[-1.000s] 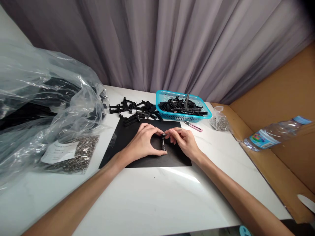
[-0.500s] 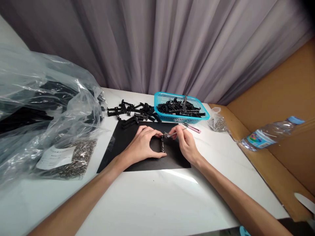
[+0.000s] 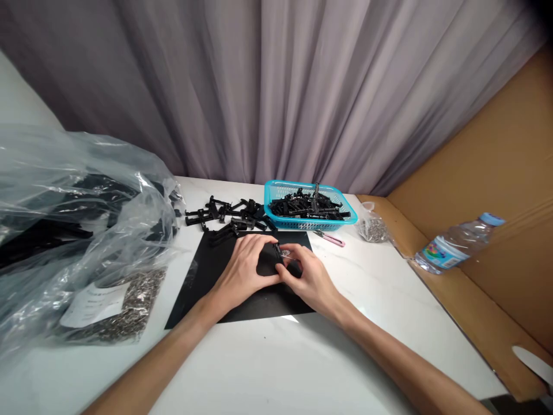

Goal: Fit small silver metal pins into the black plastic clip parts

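My left hand (image 3: 245, 268) is closed on a small, narrow black plastic part (image 3: 277, 251), its fingertips at the far end and its thumb at the near end. My right hand (image 3: 311, 278) has come up against the same part from the right, with thumb and forefinger pinched at its side. Between the right fingers, a thin pale metal piece (image 3: 290, 258) partly shows; its kind is unclear. Small silvery metal bits (image 3: 285, 253) lie just beyond, on a black mat (image 3: 203, 291) beneath both hands.
Loose black plastic parts (image 3: 246, 214) lie behind the mat, beside a blue basket (image 3: 354, 218) full of similar ones. Pink-handled snips (image 3: 332, 238), a small bag (image 3: 375, 227) and a water bottle (image 3: 449, 248) are at right. Large plastic bags (image 3: 112, 311) crowd the left.
My right hand has moved left and closed in on the black part, which both hands now touch. The thin metal piece it held is now mostly hidden. The camera view has tilted up slightly.
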